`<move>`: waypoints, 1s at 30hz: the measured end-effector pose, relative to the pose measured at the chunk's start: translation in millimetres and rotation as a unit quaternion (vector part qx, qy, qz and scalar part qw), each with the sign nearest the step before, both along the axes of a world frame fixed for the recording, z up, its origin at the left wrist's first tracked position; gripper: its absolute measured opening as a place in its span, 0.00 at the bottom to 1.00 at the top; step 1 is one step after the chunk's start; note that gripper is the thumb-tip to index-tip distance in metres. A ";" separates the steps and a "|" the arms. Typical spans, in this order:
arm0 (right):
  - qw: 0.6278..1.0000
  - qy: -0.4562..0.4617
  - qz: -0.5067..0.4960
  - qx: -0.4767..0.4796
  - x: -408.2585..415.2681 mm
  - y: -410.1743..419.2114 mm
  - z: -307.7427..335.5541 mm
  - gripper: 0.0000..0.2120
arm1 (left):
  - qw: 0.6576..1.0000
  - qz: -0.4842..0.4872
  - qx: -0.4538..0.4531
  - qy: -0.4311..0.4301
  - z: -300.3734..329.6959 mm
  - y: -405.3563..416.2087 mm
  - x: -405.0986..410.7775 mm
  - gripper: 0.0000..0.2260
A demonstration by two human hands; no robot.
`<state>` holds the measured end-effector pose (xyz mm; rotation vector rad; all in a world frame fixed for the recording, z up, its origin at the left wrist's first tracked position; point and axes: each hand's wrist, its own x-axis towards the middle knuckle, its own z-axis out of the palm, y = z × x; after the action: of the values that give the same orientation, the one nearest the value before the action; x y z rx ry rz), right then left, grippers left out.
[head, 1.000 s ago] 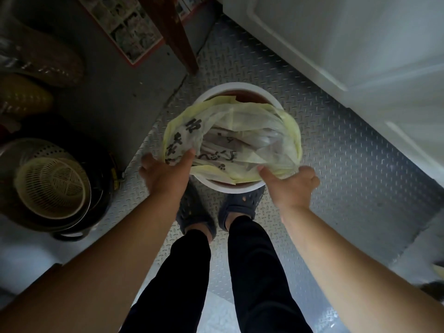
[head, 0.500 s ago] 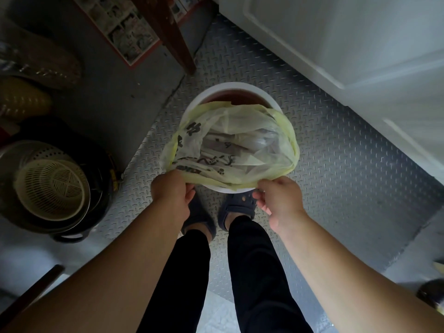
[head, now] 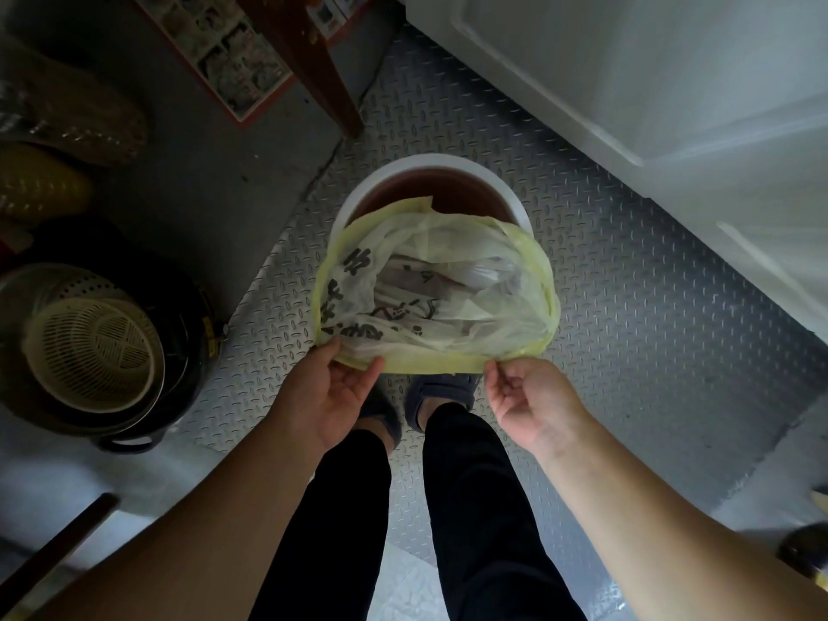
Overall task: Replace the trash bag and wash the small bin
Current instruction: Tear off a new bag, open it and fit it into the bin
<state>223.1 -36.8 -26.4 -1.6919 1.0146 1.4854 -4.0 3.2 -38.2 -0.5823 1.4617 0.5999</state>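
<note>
A small round white bin (head: pixel 448 165) with a brown inside stands on the metal floor in front of my feet. A translucent trash bag (head: pixel 452 302) with a yellow rim and black print holds crumpled paper waste; it is lifted and pulled toward me, its far edge off the bin's back rim. My left hand (head: pixel 331 396) pinches the bag's near rim at the left. My right hand (head: pixel 524 396) pinches the same rim at the right.
A white cabinet (head: pixel 649 82) runs along the right. A brown wooden leg (head: pixel 313 69) and a printed sheet (head: pixel 233 60) lie behind the bin. At left a cream strainer basket (head: pixel 89 347) sits in a dark pot. The floor is diamond-plate metal (head: pixel 627 329).
Both hands moved from the bin's sides to the bag's near rim and took hold of it. The bag has been pulled up and toward me, uncovering the bin's back rim.
</note>
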 end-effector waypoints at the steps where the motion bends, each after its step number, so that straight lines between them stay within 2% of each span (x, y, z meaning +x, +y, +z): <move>1: 1.000 0.002 0.005 0.004 -0.2 -0.2 -3.3 0.08 | 1.000 -0.008 -0.001 -0.001 -3.0 -1.4 -0.1 0.13; 3: 1.000 -0.002 0.008 0.006 0.6 1.4 -11.9 0.05 | 0.999 -0.032 -0.007 -0.002 -8.7 -3.8 0.2 0.14; 7: 0.998 -0.005 0.053 0.016 4.3 8.3 -28.1 0.07 | 0.995 -0.090 -0.030 0.015 -20.0 -4.5 2.0 0.14; 11: 0.992 -0.003 0.127 0.018 11.6 12.7 -42.7 0.12 | 0.994 -0.107 0.001 0.025 -31.8 3.5 0.3 0.13; 16: 0.985 -0.053 0.162 0.015 38.5 24.0 -55.7 0.17 | 0.993 -0.105 0.052 -0.004 -41.7 19.9 -8.9 0.25; 18: 0.968 -0.073 0.241 0.005 50.6 27.2 -55.5 0.18 | 0.990 -0.132 0.049 -0.012 -42.5 25.9 -14.2 0.27; 20: 0.932 -0.099 0.348 0.004 64.2 31.7 -49.6 0.14 | 0.978 -0.205 0.023 0.028 -41.7 31.3 -18.9 0.24; 22: 0.902 -0.128 0.413 0.019 78.6 38.7 -40.1 0.09 | 0.943 -0.317 0.009 0.104 -39.4 36.2 -24.3 0.18; 24: 0.857 -0.206 0.472 0.037 87.1 47.0 -27.7 0.16 | 0.913 -0.374 0.021 0.163 -35.3 41.2 -30.1 0.13; 25: 0.812 -0.271 0.515 0.055 88.1 51.5 -21.4 0.19 | 0.901 -0.388 0.035 0.188 -31.3 43.5 -32.6 0.14; 27: 0.695 -0.386 0.593 0.128 83.2 62.3 -9.7 0.20 | 0.866 -0.427 0.091 0.243 -21.4 46.0 -34.5 0.22; 28: 0.639 -0.416 0.623 0.176 77.7 69.1 -5.2 0.20 | 0.832 -0.458 0.138 0.280 -15.6 47.7 -33.7 0.25; 29: 0.584 -0.429 0.653 0.219 70.9 76.9 -2.5 0.20 | 0.781 -0.496 0.196 0.325 -9.4 51.8 -31.6 0.26; 30: 0.528 -0.435 0.686 0.248 62.7 85.7 -0.9 0.20 | 0.710 -0.537 0.264 0.371 -3.1 58.1 -27.3 0.25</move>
<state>285.7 48.9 -27.4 -2.2674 -1.5348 0.9990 -31.3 61.3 -41.3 1.0882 1.9234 0.2422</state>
